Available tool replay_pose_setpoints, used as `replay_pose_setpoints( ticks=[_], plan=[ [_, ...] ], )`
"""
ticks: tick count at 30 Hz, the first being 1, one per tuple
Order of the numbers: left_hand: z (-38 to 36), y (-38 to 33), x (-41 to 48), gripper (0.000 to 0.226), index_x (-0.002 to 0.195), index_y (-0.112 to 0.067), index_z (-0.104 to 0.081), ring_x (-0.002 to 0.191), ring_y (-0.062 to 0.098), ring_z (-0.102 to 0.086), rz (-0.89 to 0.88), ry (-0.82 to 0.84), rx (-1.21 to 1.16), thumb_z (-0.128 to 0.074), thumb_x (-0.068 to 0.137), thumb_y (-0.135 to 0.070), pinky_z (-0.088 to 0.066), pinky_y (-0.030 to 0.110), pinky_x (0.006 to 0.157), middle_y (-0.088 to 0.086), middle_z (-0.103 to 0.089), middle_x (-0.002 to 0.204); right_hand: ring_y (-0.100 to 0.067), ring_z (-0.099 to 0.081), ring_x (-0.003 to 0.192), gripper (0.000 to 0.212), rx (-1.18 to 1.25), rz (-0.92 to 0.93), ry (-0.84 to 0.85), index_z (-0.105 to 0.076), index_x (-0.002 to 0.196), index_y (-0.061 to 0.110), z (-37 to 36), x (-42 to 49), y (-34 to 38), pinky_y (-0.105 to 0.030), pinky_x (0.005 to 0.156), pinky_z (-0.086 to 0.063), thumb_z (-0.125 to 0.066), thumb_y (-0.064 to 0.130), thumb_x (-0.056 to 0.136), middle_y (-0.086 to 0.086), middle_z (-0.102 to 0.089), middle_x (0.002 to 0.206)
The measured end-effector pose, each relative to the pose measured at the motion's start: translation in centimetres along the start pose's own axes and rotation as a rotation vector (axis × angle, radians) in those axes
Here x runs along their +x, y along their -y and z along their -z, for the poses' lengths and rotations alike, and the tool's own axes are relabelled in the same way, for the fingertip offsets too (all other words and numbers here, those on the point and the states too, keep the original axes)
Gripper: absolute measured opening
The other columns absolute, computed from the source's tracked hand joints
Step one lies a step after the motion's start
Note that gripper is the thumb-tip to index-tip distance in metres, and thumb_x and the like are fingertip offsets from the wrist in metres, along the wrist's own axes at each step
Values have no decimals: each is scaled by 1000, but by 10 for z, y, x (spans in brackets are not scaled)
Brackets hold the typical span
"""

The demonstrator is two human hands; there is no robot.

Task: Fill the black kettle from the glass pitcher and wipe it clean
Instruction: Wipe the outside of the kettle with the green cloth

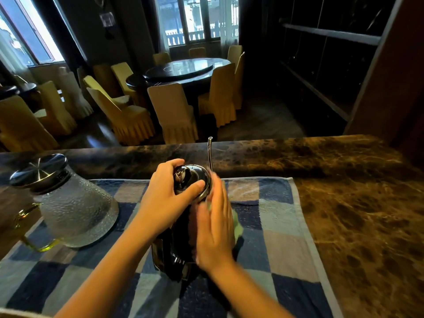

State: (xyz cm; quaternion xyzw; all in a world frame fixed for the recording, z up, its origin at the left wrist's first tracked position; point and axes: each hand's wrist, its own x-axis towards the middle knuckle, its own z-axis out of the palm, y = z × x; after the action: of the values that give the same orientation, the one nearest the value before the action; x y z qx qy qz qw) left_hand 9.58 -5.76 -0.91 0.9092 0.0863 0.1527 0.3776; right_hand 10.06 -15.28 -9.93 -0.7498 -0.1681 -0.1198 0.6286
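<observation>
Head view has the kettle [176, 249] on the counter's [344, 180] towel [275, 237], left hand [165, 193] gripping its top, flat right hand [215, 232] pressing a green cloth [237, 228] to its side, pitcher [75, 214] lidded alongside, so filling looks done, wiping underway.

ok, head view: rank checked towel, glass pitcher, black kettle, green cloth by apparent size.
1. checked towel
2. glass pitcher
3. black kettle: partly covered and near the pitcher's size, so 2 and 3 are unsure
4. green cloth: only an edge shows
</observation>
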Motion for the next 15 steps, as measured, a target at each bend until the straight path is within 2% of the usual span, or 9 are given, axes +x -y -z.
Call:
replay_pose_setpoints(
  ticks=[2,4,6,7,8,9,11,13,15],
  plan=[
    [0,0,0,86,135,-21,-39,122,16,-46,-7,-2,3,-57,62,-61,-43,38,102,-1,-47,130,-7,-48,128,59,132,-37,93,-42,139,37,6,37,-5,-38,105,-42,-19,61,90,9,-51,141],
    [0,-1,0,84,136,-21,-38,122,16,-46,-14,-2,2,-58,63,-59,-43,37,102,-1,-47,131,-15,-64,106,64,245,-182,189,-67,113,29,13,66,-21,-46,95,-49,-22,66,84,1,-71,111],
    [0,-1,0,80,136,-20,-38,124,16,-45,-16,0,2,-57,66,-54,-42,36,103,-1,-46,134,-24,-67,93,58,295,-389,177,-73,86,25,15,70,-38,-51,89,-50,-29,62,85,-4,-73,89],
    [0,-1,0,80,137,-20,-37,125,16,-45,-16,2,2,-57,67,-53,-42,35,102,0,-46,135,-26,-67,93,51,326,-470,118,-71,83,26,13,62,-46,-52,89,-51,-32,57,88,-2,-72,87],
    [0,-1,0,79,137,-20,-37,125,16,-45,-17,2,1,-57,67,-53,-42,34,102,0,-46,135,-24,-65,99,44,346,-505,51,-71,88,30,11,47,-53,-50,91,-50,-33,53,90,2,-72,93],
    [-1,-1,1,79,137,-20,-37,125,16,-45,-18,1,2,-58,68,-52,-42,35,102,0,-46,135,-17,-62,109,42,341,-478,-3,-68,102,38,10,29,-53,-47,97,-48,-31,55,91,8,-69,108],
    [-2,0,0,74,137,-20,-37,125,17,-44,-20,-4,0,-63,74,-49,-41,36,103,0,-46,135,1,-41,132,47,256,-342,-54,-44,127,53,6,-5,-41,-34,112,-34,-23,63,87,24,-46,139],
    [-2,1,0,72,137,-19,-37,125,17,-44,-23,-12,4,-67,77,-46,-41,35,102,0,-45,135,8,-24,139,50,146,-179,-51,-25,135,56,2,-11,-20,-28,116,-23,-19,64,86,29,-28,147],
    [-2,1,1,73,137,-18,-37,123,16,-45,-33,-19,12,-66,76,-46,-41,33,101,0,-45,134,3,-32,137,51,166,-69,33,-31,140,48,2,12,-1,-33,113,-30,-20,60,92,22,-36,148]
  ],
)
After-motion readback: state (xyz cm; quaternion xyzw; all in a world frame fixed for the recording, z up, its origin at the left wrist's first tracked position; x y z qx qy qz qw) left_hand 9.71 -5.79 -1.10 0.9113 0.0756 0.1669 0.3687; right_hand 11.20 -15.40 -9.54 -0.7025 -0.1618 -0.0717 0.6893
